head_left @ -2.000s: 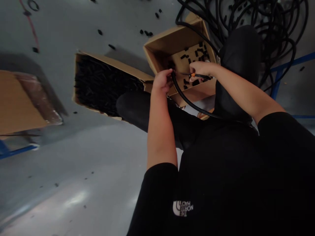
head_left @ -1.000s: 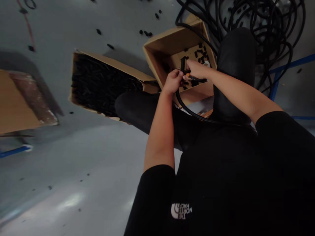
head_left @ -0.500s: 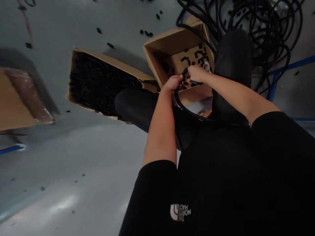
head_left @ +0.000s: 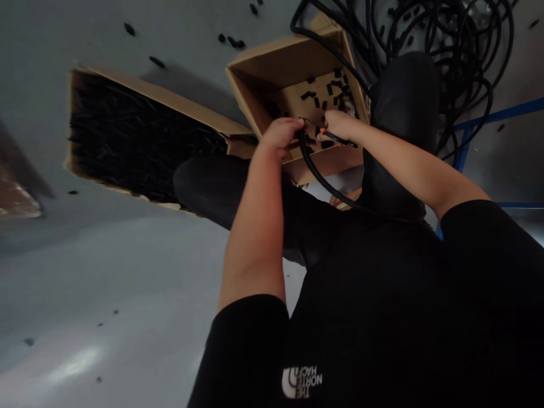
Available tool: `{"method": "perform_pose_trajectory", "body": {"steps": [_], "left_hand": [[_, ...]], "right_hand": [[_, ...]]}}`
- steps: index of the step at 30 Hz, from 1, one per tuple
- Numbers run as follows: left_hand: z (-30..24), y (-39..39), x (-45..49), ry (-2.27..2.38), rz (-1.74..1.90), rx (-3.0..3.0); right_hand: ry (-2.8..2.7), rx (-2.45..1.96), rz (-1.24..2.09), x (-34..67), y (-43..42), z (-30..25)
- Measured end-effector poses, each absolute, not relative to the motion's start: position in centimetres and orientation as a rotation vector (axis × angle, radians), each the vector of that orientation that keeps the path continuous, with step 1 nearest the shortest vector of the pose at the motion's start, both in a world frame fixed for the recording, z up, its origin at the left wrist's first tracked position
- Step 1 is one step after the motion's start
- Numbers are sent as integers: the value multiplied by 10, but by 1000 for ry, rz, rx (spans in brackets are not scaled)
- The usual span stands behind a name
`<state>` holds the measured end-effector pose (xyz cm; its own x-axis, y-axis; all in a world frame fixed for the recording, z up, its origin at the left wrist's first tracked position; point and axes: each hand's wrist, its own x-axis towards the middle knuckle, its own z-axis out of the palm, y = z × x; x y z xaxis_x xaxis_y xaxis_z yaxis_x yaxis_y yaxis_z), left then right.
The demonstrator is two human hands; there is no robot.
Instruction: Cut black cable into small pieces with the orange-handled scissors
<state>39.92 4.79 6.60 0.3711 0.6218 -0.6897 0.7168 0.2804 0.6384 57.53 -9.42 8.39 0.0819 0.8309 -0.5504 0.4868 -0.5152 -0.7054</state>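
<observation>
Head view: left hand (head_left: 278,136) is closed around the end of a black hose (head_left: 317,173), which curves back toward the person's lap. The right hand (head_left: 338,126), just to its right, is clamped on a thin tool (head_left: 342,139) with an orange spot. Both hands are close together over the small open carton (head_left: 272,62) holding loose black pieces, with the big carton (head_left: 182,107) full of black pieces to the left and coiled hoses (head_left: 425,28) far right.

Two hands, left hand (head_left: 278,136), right hand (head_left: 338,124); one hose (head_left: 317,170); one tool (head_left: 343,139); two boxes, small box (head_left: 272,59), large box (head_left: 178,103).
</observation>
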Motion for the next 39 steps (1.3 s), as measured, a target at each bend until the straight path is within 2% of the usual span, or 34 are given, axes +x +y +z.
{"method": "perform_pose_trajectory", "body": {"steps": [5, 12, 16, 22, 27, 31, 34, 39], "left_hand": [[101, 76, 387, 1259, -144, 1279], [115, 48, 396, 1179, -187, 1286], [114, 45, 399, 1156, -188, 1258], [109, 31, 399, 1193, -103, 1106], [112, 19, 401, 1150, 69, 1115], [111, 17, 402, 1183, 166, 1134], [103, 15, 402, 1206, 140, 1245], [97, 6, 403, 1075, 1, 1438]], "right_hand": [[-1190, -1954, 1504, 588, -112, 95], [-1367, -1799, 1588, 607, -105, 99], [-1504, -1873, 1490, 606, -100, 98], [-1376, -1984, 1285, 605, -102, 104], [-1172, -1917, 1439, 606, -98, 120], [-1222, -1938, 1344, 601, -84, 116], [-1328, -1919, 1287, 600, -77, 101], [-1373, -1921, 1368, 610, -87, 92]]}}
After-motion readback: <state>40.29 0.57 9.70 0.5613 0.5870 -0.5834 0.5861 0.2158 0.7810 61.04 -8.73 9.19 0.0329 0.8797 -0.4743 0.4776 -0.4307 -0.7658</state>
